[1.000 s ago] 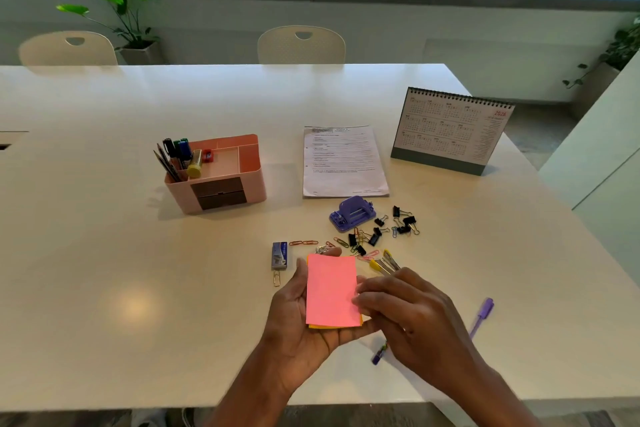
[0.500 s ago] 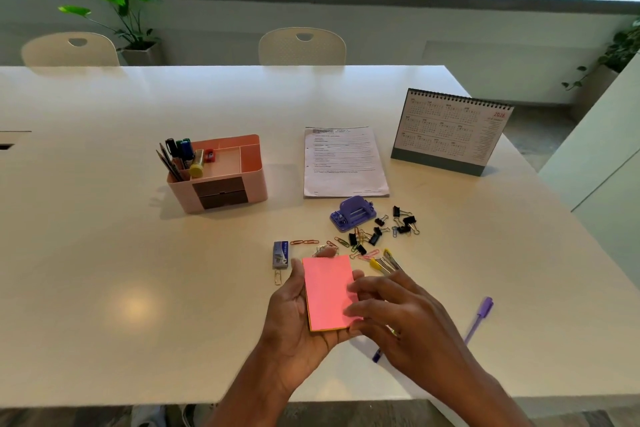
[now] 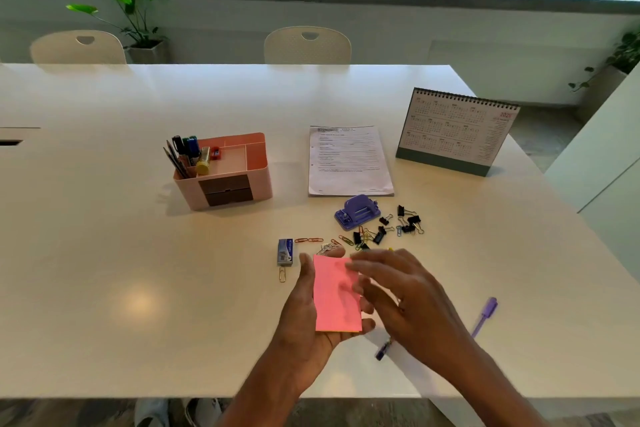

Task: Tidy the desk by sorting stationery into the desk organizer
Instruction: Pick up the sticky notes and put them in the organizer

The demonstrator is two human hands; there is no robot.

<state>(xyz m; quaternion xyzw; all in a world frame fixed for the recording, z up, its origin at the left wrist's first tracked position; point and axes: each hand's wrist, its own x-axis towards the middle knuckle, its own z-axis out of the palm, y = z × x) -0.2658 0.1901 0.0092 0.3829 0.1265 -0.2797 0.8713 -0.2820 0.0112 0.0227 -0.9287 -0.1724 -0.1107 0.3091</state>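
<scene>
Left hand grip holds pink sticky pad, lower centre; right hand open, blurred over it. Clips, punch beyond; organizer centre-left. Calendar text unreadable.

White table, pink organizer, printed sheet, desk calendar, purple punch, binder clips, staple box, purple pen

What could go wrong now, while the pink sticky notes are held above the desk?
The sticky notes rest loosely in the left hand; they may slip. The right hand hovers over the loose paper clips and could scatter them. The purple pen lies near the desk edge and might roll off.
</scene>
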